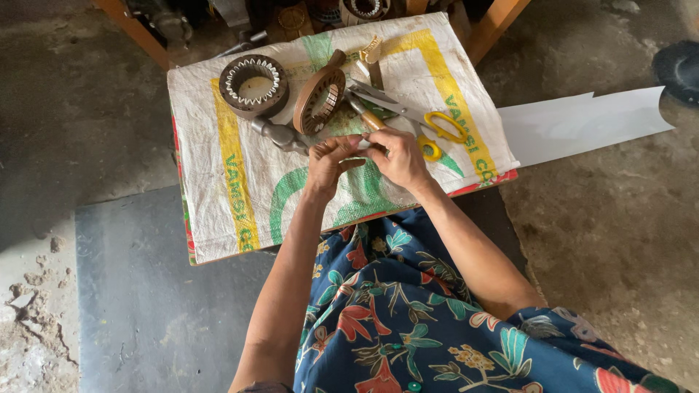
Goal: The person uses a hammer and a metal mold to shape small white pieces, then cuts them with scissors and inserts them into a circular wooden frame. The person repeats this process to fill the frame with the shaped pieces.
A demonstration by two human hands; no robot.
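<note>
My left hand and my right hand meet over a low table covered with a white woven sack. Together they pinch a small pale strip between their fingertips. Just beyond the fingers a brown ring-shaped stator core leans on its edge. A second stator core, with white slot liners, lies flat to its left. Scissors with yellow handles lie to the right of my hands. A hammer head lies by my left fingers.
A large white sheet sticks out from the table's right side over the concrete floor. A wooden-handled tool lies at the table's far edge. More metal parts stand behind the table. My floral dress fills the foreground.
</note>
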